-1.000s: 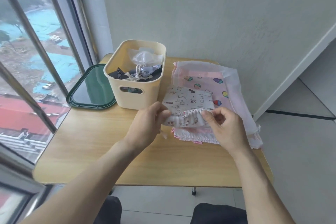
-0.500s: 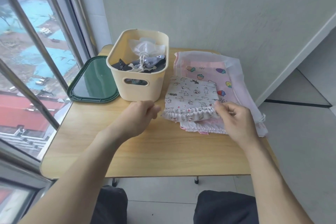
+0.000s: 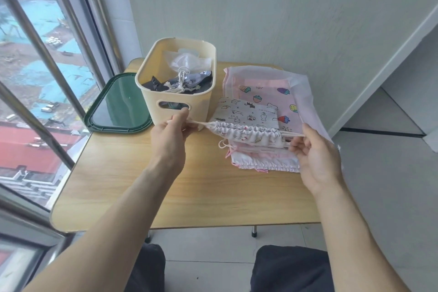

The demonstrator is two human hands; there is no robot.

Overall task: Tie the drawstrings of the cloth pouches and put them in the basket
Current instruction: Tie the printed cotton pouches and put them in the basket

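A wooden bench (image 3: 189, 187) carried a cream basket (image 3: 176, 99) beside a green lid (image 3: 118, 106). The pouch (image 3: 246, 123) lay on pink pouches (image 3: 265, 92), each hand's grip, left hand (image 3: 169, 137) and right hand (image 3: 315, 156), pinching a drawstring (image 3: 199, 123) end.

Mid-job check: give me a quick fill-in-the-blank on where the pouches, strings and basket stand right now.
1. The left hand pinches the ____ end of the white pouch's drawstring.
2. The white animal-print pouch lies on top of a ____ fruit-print pouch.
3. The cream basket stands between the pouches and a dark ____ lid.
4. The right hand pinches the other ____ end.

Missing: left; pink; green; drawstring
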